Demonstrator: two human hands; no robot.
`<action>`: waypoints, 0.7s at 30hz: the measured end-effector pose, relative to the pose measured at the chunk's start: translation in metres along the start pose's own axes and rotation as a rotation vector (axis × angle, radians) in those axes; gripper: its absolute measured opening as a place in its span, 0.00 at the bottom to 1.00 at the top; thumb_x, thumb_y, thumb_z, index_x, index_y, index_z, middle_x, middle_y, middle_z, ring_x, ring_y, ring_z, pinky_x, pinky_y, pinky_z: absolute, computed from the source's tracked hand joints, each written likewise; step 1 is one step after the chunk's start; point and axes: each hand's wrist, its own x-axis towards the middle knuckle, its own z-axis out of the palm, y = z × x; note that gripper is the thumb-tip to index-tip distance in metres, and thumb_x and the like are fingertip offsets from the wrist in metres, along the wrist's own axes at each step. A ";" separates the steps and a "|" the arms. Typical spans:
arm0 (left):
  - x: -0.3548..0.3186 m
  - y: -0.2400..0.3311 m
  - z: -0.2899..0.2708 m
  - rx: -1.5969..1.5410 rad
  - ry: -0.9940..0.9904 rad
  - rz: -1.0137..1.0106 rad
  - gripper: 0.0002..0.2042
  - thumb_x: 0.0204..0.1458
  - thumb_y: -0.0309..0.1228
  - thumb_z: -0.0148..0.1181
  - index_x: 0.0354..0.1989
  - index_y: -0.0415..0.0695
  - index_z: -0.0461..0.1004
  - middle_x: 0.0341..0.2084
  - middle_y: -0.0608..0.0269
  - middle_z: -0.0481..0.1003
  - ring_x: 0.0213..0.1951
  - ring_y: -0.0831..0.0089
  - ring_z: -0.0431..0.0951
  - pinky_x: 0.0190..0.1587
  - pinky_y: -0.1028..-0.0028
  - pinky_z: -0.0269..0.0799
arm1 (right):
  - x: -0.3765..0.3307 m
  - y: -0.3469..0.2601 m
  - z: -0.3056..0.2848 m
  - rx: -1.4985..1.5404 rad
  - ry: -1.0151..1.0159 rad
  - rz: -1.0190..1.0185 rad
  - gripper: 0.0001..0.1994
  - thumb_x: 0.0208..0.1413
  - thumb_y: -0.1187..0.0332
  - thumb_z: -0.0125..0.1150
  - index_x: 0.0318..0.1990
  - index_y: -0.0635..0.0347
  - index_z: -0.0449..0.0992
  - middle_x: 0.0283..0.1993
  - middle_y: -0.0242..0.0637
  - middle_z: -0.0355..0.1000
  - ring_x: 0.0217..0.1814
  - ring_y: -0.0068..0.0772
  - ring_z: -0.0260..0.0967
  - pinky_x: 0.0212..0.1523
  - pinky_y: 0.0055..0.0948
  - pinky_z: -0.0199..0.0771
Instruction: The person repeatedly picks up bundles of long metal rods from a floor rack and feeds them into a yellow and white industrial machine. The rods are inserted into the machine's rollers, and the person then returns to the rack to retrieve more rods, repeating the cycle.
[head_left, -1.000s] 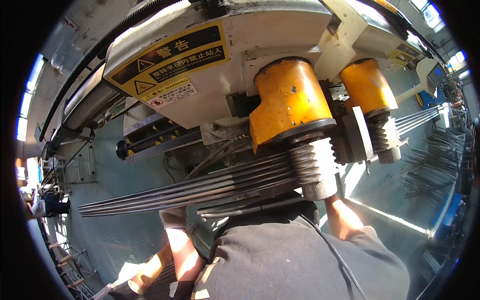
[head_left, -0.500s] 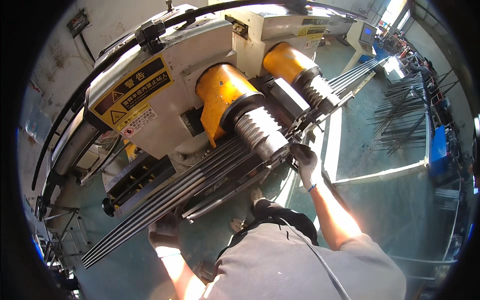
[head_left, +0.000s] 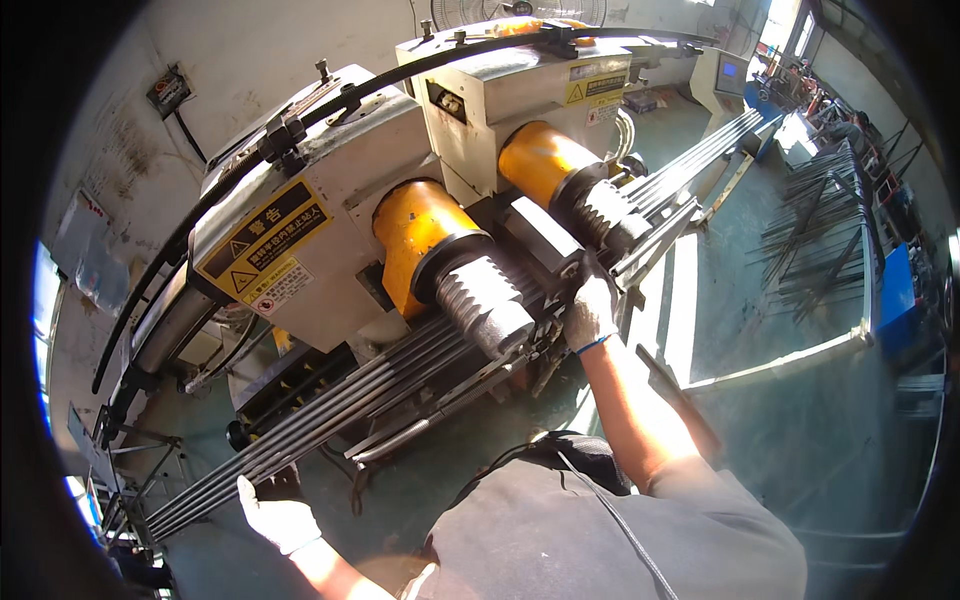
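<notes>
Several long grey metal rods (head_left: 330, 412) lie side by side, slanting from lower left beneath two threaded machine spindles. My left hand (head_left: 278, 512), in a pale glove, is at the rods' near edge toward their left end. Its thumb stands apart, and its shaded fingers reach to the rods' underside. My right hand (head_left: 592, 310), gloved with a blue band at the wrist, is closed beside a rectangular metal block (head_left: 541, 236) between the spindles. Its fingertips are in shadow, so what they grip is hidden. Beyond it, shorter-looking rod lengths (head_left: 657, 238) lie nearer me than the far bundle (head_left: 705, 150).
Orange housings (head_left: 425, 235) carry the near spindle (head_left: 485, 305) and far spindle (head_left: 612, 215), both protruding toward me. A black hose (head_left: 215, 195) arcs over the machine. A rail (head_left: 430, 415) runs below the rods. At right, a floor rack (head_left: 820, 235) holds loose rods.
My left hand has shifted left along the rods, its thumb now apart. My right hand has moved up beside the block. Rods past the right hand now show as two separate groups. The view has shifted.
</notes>
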 end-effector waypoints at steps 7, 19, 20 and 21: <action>0.026 0.074 0.151 0.338 0.140 0.398 0.19 0.77 0.35 0.56 0.67 0.34 0.76 0.57 0.48 0.83 0.57 0.60 0.83 0.69 0.57 0.77 | 0.019 -0.003 0.001 -0.035 -0.004 0.005 0.22 0.76 0.53 0.53 0.31 0.55 0.80 0.28 0.33 0.76 0.25 0.31 0.73 0.29 0.32 0.73; 0.013 0.056 0.348 0.631 -0.127 0.649 0.20 0.73 0.26 0.53 0.70 0.36 0.69 0.51 0.47 0.83 0.49 0.60 0.84 0.58 0.59 0.84 | 0.036 -0.038 0.008 -0.049 -0.149 0.056 0.22 0.65 0.61 0.70 0.62 0.61 0.77 0.36 0.42 0.81 0.27 0.36 0.78 0.26 0.32 0.75; 0.015 0.055 0.357 0.658 -0.246 0.649 0.22 0.73 0.27 0.54 0.73 0.37 0.65 0.49 0.48 0.83 0.49 0.62 0.84 0.58 0.60 0.85 | 0.033 -0.039 0.010 -0.057 -0.169 0.060 0.23 0.64 0.61 0.71 0.63 0.60 0.76 0.35 0.42 0.80 0.23 0.38 0.77 0.22 0.32 0.74; 0.007 0.050 0.368 0.682 -0.283 0.647 0.24 0.72 0.27 0.55 0.74 0.38 0.64 0.49 0.49 0.83 0.48 0.64 0.84 0.58 0.61 0.86 | 0.034 -0.036 0.011 -0.057 -0.197 0.070 0.24 0.64 0.61 0.71 0.65 0.60 0.76 0.38 0.41 0.79 0.24 0.37 0.78 0.23 0.32 0.75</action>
